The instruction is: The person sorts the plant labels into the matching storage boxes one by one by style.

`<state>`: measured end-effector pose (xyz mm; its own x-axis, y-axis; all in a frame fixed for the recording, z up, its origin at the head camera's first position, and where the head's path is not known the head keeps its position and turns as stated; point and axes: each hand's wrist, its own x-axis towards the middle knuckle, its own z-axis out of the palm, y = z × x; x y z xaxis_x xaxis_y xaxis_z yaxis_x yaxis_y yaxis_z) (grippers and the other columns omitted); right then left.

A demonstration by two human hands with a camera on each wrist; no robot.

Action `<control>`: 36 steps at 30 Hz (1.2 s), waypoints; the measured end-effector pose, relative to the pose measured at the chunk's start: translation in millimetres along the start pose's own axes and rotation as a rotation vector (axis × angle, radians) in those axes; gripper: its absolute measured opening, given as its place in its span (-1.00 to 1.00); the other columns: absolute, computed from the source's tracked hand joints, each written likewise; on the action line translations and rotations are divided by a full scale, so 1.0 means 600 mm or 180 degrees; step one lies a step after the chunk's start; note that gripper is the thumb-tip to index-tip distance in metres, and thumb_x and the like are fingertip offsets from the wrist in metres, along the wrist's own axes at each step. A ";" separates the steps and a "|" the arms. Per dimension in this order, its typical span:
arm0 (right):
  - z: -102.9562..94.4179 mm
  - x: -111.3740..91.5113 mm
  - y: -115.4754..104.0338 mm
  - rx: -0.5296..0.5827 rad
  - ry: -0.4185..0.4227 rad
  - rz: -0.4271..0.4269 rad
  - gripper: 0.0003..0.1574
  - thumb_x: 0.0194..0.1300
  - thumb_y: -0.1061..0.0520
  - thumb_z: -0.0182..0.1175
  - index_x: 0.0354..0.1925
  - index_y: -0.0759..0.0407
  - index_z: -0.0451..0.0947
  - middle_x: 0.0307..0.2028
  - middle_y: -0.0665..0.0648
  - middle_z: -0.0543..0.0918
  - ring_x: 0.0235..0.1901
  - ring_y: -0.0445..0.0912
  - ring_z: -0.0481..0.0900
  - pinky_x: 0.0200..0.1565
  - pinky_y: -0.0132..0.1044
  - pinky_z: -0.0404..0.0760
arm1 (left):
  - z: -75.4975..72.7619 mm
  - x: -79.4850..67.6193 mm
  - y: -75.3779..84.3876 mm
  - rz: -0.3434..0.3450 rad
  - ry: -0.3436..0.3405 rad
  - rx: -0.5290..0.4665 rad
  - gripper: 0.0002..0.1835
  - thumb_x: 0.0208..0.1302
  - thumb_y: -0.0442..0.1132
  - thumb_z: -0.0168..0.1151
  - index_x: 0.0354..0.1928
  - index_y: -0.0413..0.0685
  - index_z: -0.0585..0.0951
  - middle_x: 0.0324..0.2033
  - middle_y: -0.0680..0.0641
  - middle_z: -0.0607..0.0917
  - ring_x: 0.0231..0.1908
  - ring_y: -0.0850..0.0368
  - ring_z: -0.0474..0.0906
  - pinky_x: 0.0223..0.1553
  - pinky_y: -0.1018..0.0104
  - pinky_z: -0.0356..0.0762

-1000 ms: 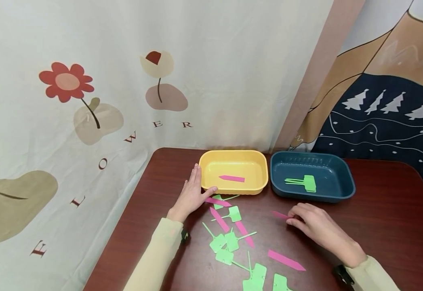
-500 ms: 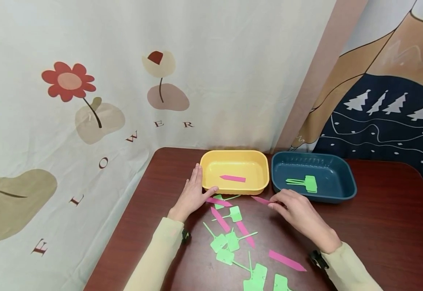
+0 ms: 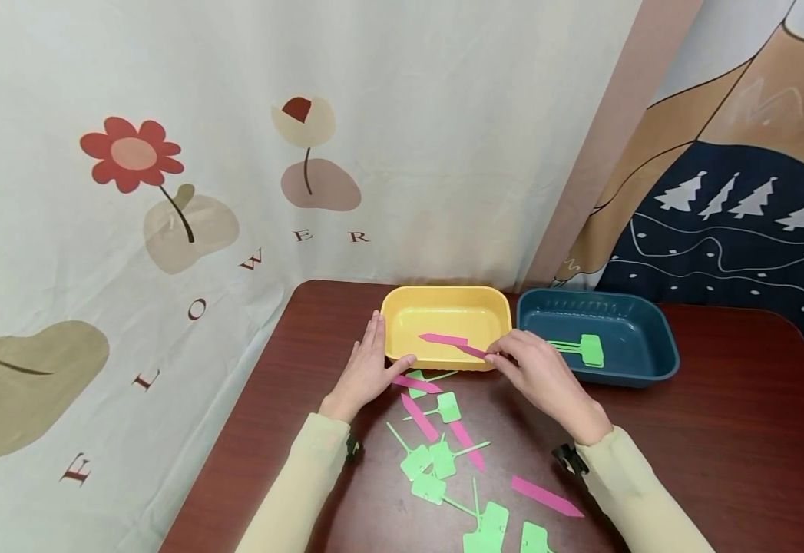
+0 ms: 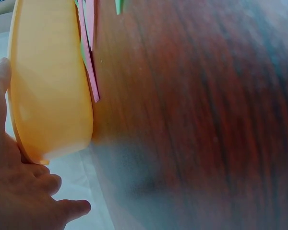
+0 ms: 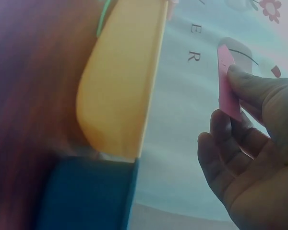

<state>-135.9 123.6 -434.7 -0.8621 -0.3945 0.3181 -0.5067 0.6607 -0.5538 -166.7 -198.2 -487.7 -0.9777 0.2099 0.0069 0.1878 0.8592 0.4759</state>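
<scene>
My right hand (image 3: 538, 378) pinches a pink pointed plant label (image 5: 226, 91) between thumb and fingers, over the near right rim of the yellow tray (image 3: 408, 322). Another pink label (image 3: 436, 338) lies inside that tray. At the tray's left wall rests my left hand (image 3: 362, 378), fingers straight along the side and thumb by the front corner. In the left wrist view, its fingers touch the rim of the tray. To the right stands a dark blue tray (image 3: 640, 338) holding several green T-shaped plant labels (image 3: 591, 350).
Several loose green labels (image 3: 429, 488) and pink labels (image 3: 547, 496) lie scattered and partly overlapping on the brown table (image 3: 740, 430). A printed curtain (image 3: 443, 153) hangs directly behind both trays.
My right hand has carried the pink label leftward and up from the table in front of the blue tray to above the yellow tray. My left hand has stayed put.
</scene>
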 end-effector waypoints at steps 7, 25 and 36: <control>0.013 0.040 -0.002 0.0007 -0.0013 -0.0088 -0.89 0.33 0.07 0.44 -0.18 0.02 0.76 -0.36 -0.10 0.60 -0.34 -0.15 0.47 -0.28 -0.25 0.54 | 0.001 -0.001 -0.001 -0.0010 0.0019 0.0015 0.18 0.40 0.37 0.16 0.63 -0.28 -0.19 0.64 -0.19 -0.18 0.61 -0.16 -0.16 0.48 -0.31 -0.02; 0.053 0.121 0.010 -0.0027 -0.0264 0.0221 -0.86 0.37 0.04 0.40 -0.20 0.07 0.80 -0.37 -0.04 0.67 -0.36 -0.11 0.52 -0.31 -0.23 0.53 | 0.002 0.000 -0.001 -0.0020 0.0016 0.0072 0.19 0.38 0.40 0.14 0.63 -0.27 -0.18 0.65 -0.19 -0.18 0.62 -0.14 -0.16 0.48 -0.34 -0.02; 0.094 0.160 0.013 -0.0178 -0.0536 0.0401 -0.84 0.32 0.06 0.45 -0.19 0.10 0.81 -0.35 0.00 0.73 -0.38 -0.09 0.54 -0.25 -0.23 0.59 | 0.002 -0.001 -0.002 -0.0036 -0.0006 0.0085 0.18 0.40 0.39 0.12 0.63 -0.26 -0.20 0.65 -0.17 -0.19 0.62 -0.14 -0.16 0.48 -0.32 -0.03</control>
<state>-222.0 54.9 -451.9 -0.9074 -0.4048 0.1134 -0.3989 0.7440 -0.5360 -166.3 -198.9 -489.7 -0.9796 0.2010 -0.0001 0.1792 0.8737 0.4523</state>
